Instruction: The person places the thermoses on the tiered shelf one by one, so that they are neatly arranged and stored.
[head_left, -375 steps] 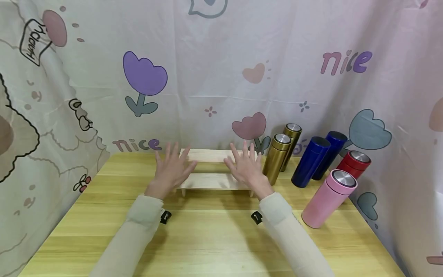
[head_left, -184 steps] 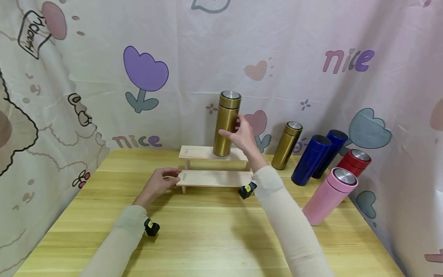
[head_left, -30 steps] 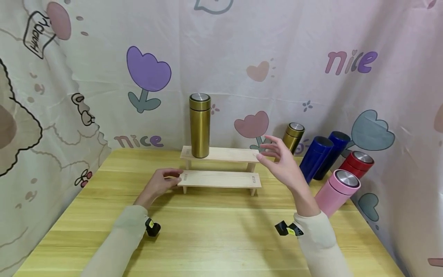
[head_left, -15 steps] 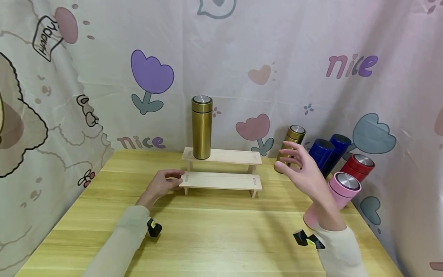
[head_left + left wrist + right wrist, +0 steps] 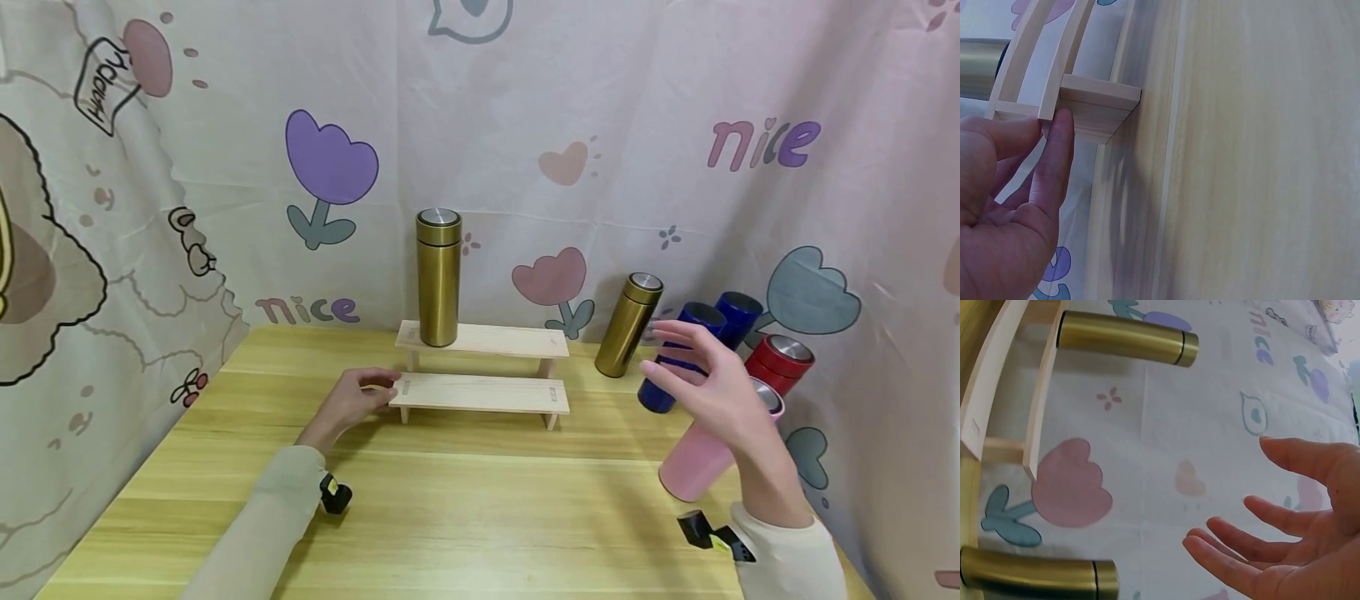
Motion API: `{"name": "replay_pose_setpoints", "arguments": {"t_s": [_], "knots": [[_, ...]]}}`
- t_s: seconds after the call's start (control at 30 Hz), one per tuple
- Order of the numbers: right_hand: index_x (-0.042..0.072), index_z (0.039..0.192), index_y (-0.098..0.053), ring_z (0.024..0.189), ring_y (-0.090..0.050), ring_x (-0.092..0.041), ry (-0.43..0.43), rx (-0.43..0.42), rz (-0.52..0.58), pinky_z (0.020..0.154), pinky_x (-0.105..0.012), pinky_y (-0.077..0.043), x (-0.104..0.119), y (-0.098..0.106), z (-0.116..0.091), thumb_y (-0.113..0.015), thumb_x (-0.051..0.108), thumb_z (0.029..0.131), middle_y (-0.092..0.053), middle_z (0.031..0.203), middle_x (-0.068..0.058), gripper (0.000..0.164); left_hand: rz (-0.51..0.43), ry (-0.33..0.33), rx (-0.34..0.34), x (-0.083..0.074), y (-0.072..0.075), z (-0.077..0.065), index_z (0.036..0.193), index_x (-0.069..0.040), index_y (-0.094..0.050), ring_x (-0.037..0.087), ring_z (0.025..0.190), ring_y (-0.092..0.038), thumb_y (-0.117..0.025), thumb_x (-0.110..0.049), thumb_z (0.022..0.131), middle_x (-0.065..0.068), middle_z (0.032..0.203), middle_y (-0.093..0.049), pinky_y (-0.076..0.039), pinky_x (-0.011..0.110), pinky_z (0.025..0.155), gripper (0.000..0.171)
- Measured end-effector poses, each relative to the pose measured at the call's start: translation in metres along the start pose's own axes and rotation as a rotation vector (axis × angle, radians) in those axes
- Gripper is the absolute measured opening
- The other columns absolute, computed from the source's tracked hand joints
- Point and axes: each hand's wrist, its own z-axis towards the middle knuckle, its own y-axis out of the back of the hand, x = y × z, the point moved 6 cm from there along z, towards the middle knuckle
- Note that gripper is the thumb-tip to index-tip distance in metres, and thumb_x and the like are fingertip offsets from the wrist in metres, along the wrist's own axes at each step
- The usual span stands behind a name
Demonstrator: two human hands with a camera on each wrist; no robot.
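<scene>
A two-tier wooden display stand stands at the back of the table. My left hand pinches the left end of its lower shelf, thumb and finger on the board's end in the left wrist view. On the upper shelf's left part stands a gold thermos flask, upright. My right hand is in the air at the right, fingers spread and loosely bent, holding nothing. In the head view it overlaps the front blue thermos and the pink thermos.
A second gold thermos stands right of the stand. Another blue thermos and a red thermos are behind my right hand. A printed curtain hangs behind the wooden table.
One gold thermos went from the table onto the upper shelf, carried by my right hand, and was let go. That hand then moved right toward the flasks. My left hand came to the lower shelf.
</scene>
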Motion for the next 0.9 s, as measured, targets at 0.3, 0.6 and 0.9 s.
{"name": "replay_pose_setpoints", "arguments": {"t_s": [0.3,0.6,0.9], "knots": [[0.011,0.152,-0.046,0.119,-0.061,-0.003,-0.046,-0.053,-0.092,0.084,0.004,-0.043,-0.018,0.033,-0.009,-0.076,0.031,0.095,-0.054,0.149,-0.022,0.068,0.014,0.005,0.0,0.001,0.0,0.0,0.136,0.0,-0.064,0.014,0.095,-0.069,-0.067,-0.01,0.1,0.025,0.133,-0.064,-0.062,0.029,0.082,0.038],[0.015,0.157,-0.041,0.135,-0.048,-0.036,-0.117,-0.068,-0.163,0.082,0.009,-0.033,-0.042,0.056,-0.017,-0.075,0.035,0.095,-0.046,0.154,-0.024,0.072,0.008,-0.016,0.003,-0.001,0.0,0.0,0.135,0.002,-0.064,0.014,0.094,-0.069,-0.066,-0.007,0.1,0.026,0.132,-0.064,-0.063,0.026,0.08,0.037],[0.017,0.161,-0.033,0.137,-0.043,-0.052,-0.225,-0.04,-0.197,0.096,-0.033,-0.058,-0.076,0.07,-0.026,-0.074,0.04,0.095,-0.039,0.16,-0.026,0.081,0.007,-0.016,0.005,-0.001,0.0,0.0,0.136,0.003,-0.064,0.014,0.092,-0.069,-0.065,-0.007,0.1,0.027,0.132,-0.063,-0.063,0.027,0.08,0.037]]}}
